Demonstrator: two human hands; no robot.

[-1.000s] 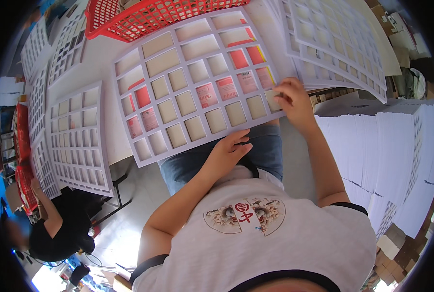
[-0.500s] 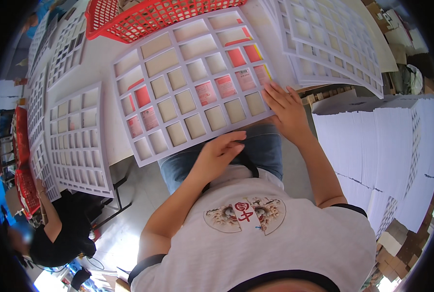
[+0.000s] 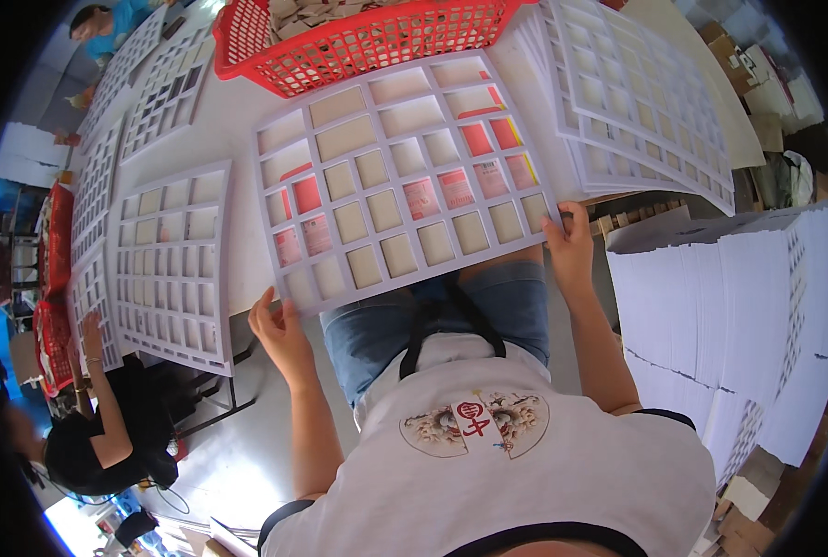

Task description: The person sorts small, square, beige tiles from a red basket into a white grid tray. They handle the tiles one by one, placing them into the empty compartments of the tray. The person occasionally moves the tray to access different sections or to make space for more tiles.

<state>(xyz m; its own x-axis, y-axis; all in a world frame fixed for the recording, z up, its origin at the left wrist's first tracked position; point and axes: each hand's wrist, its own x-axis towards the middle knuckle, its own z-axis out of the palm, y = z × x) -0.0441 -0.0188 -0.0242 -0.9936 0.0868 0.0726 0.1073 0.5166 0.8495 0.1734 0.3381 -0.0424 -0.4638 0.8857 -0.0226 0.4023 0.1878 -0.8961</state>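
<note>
A white grid panel (image 3: 391, 233) with many square and oblong openings lies on the table in front of me, its near edge jutting out over my lap. Beige board shows through some openings, and pink-and-white printed pieces through others. At the panel's near left corner, my left hand (image 3: 282, 336) is closed on the edge, thumb on the panel side. My right hand (image 3: 573, 249) pinches the near right corner between thumb and bent fingers. The fingertips under the panel are hidden.
A red plastic basket (image 3: 368, 58) holding small beige pieces stands beyond the panel. More grid panels are stacked at the right (image 3: 651, 121) and lie at the left (image 3: 174, 269). Tall white sheet stacks (image 3: 720, 297) stand to my right. A co-worker (image 3: 108, 408) sits at the left.
My left hand has moved left from the middle of the near edge to the near left corner. My right hand has gone from lying flat to pinching the right corner.
</note>
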